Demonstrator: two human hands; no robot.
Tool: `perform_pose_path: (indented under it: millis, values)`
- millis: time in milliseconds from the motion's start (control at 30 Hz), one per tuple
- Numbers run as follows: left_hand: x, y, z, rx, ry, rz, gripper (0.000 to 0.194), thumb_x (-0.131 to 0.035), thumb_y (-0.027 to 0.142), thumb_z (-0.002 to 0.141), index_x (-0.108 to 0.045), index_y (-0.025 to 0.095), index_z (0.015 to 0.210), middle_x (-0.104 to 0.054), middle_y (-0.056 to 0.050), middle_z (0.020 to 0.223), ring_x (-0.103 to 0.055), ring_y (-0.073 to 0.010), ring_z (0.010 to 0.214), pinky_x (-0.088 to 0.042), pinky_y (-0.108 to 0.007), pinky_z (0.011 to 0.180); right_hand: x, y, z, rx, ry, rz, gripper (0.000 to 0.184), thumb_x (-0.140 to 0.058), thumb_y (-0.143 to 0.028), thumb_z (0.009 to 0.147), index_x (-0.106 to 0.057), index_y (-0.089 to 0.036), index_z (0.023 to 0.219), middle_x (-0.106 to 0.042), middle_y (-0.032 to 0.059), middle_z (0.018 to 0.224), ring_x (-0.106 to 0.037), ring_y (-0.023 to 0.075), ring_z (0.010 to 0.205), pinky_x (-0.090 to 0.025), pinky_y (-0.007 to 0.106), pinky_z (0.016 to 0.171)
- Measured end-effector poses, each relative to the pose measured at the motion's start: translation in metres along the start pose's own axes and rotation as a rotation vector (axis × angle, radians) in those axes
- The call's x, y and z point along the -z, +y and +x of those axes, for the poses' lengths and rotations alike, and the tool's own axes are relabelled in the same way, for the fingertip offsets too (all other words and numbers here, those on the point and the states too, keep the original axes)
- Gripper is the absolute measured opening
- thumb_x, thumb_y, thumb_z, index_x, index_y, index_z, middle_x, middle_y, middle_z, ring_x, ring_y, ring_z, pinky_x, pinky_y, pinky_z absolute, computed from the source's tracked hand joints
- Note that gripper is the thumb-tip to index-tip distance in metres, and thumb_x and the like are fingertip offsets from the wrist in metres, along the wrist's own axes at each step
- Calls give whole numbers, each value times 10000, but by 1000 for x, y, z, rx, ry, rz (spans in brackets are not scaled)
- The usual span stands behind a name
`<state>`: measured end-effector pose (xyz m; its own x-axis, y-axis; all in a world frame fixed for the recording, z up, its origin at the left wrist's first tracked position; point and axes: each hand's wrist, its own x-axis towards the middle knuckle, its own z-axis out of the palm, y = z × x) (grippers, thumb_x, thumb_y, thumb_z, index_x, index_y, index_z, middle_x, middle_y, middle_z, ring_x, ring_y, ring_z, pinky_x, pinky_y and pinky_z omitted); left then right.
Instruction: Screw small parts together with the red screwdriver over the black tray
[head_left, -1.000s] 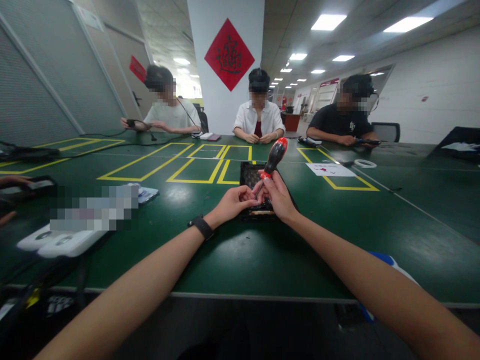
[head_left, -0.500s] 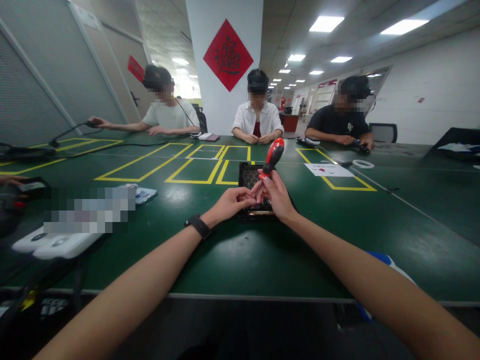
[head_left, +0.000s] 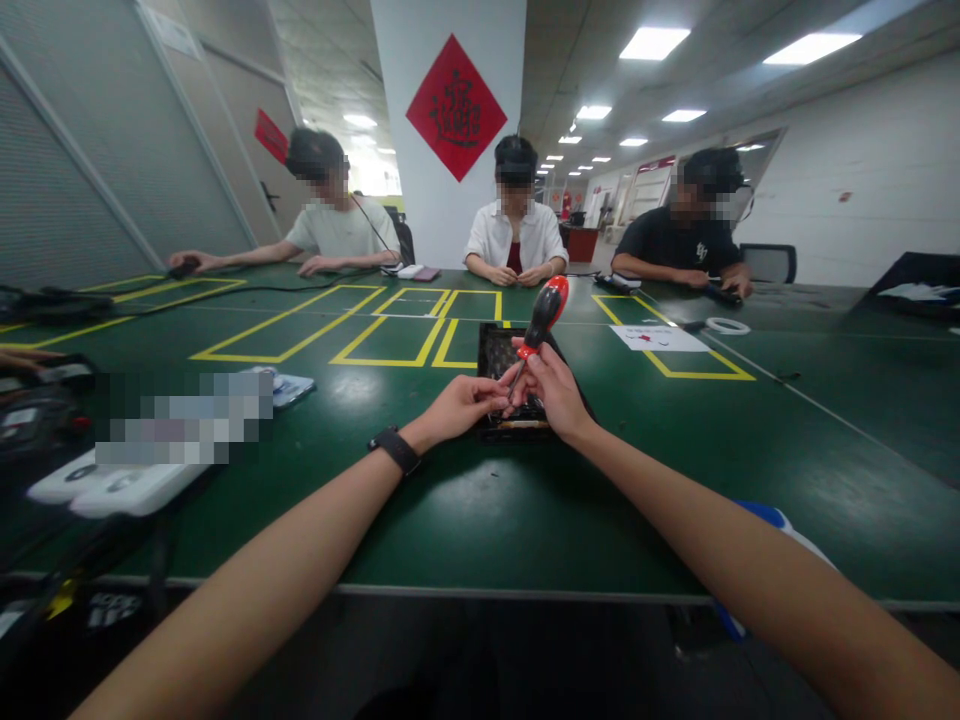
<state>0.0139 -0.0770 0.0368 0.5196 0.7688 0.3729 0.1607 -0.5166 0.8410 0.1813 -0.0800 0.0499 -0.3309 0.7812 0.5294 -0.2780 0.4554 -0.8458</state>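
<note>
Head view: writing noted first. Red diamond-shaped paper sign (head_left: 457, 108) on the far white pillar bears black brush characters; reading not certain. White paper sheet (head_left: 658, 338) on the right half of the table has a small red mark and faint print, illegible. White lettering on the black item (head_left: 112, 608) at the near left, below table level, too blurred to read. No brand legible on the screwdriver.

Right hand (head_left: 556, 388): fingers closed around the lower handle and red collar of the black-and-red screwdriver (head_left: 547, 318), handle up and tilted to the right, metal shaft running down to the left. Left hand (head_left: 466, 406): thumb and fingertips drawn together in a pinch at the lower shaft; whether they grip the shaft or a small part cannot be told. Both hands are over the open black rectangular case (head_left: 489, 348), mid-table; its contents are mostly covered by the fingers. Black wristband (head_left: 397, 450) on the left wrist.

Edges: near table edge runs well below the case, with bare surface between. White twin-lobed device (head_left: 124, 482) sits well to the left; blue-and-white object (head_left: 772, 518) lies partly under the right forearm. White ring (head_left: 727, 326) lies beside the sheet.

Surface: dark green tabletop (head_left: 450, 530), glossy, with ceiling-light reflections; yellow tape outlines (head_left: 281, 359) on the far part. Room: three people seated along the far side, ceiling lights lit, grey partition at left, pale wall at right.
</note>
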Motion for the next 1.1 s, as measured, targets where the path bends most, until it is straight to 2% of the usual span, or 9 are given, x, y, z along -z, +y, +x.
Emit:
perform_pose_path:
  millis: [67, 167, 333, 533, 700, 933, 1100]
  values:
    - [-1, -1, 0, 7, -13, -47, 262, -598, 343, 762, -663, 93, 801, -666, -67, 760, -581, -132, 696, -435, -253, 697, 0, 1, 0, 10, 8, -10, 318, -426, -442, 858, -406, -212, 1076, -614, -23, 739, -529, 67, 465, -461, 210, 460]
    - [-2, -1, 0, 33, 31, -78, 267, -614, 350, 747, -646, 101, 839, -668, -68, 779, -589, -128, 697, -443, -251, 690, -1, 2, 1, 41, 30, -29, 260, -455, -423, 852, -381, -218, 993, -612, -38, 720, -518, 61, 433, -443, 197, 427]
    - [-3, -1, 0, 34, 135, 92, 297, -651, 379, 703, -638, 102, 810, -636, -40, 720, -532, -96, 617, -415, -221, 604, -2, 2, 2, 64, 42, -54, 261, -457, -417, 855, -378, -212, 996, -592, -45, 679, -503, 52, 423, -416, 186, 429]
    - [-4, -1, -1, 30, 116, 99, 298, -672, 372, 680, -606, 103, 790, -612, -17, 691, -509, -85, 595, -408, -215, 596, -2, 2, 0, 59, 50, -53, 324, -460, -417, 853, -403, -206, 1093, -599, -26, 708, -516, 63, 450, -421, 199, 443]
    - [-3, 0, -1, 23, 63, 131, 272, -610, 356, 739, -655, 99, 816, -655, -42, 759, -556, -122, 665, -423, -231, 637, 1, 2, 1, -33, 22, 46, 380, -405, -468, 858, -447, -191, 1114, -616, 2, 744, -527, 69, 459, -449, 220, 468]
    - [-2, 0, -1, -19, 12, 80, 251, -549, 324, 793, -665, 110, 854, -672, -50, 799, -580, -140, 729, -437, -244, 693, 0, 0, 3, -13, 36, 53, 313, -465, -433, 838, -444, -209, 1055, -605, -29, 699, -526, 71, 445, -459, 217, 454]
    - [-6, -2, -1, 0, 130, 140, 294, -602, 383, 747, -637, 123, 877, -638, -31, 777, -517, -96, 625, -413, -219, 612, 0, 0, 3, 35, 74, -5, 299, -480, -420, 836, -418, -220, 1049, -610, -35, 711, -516, 54, 432, -422, 188, 434]
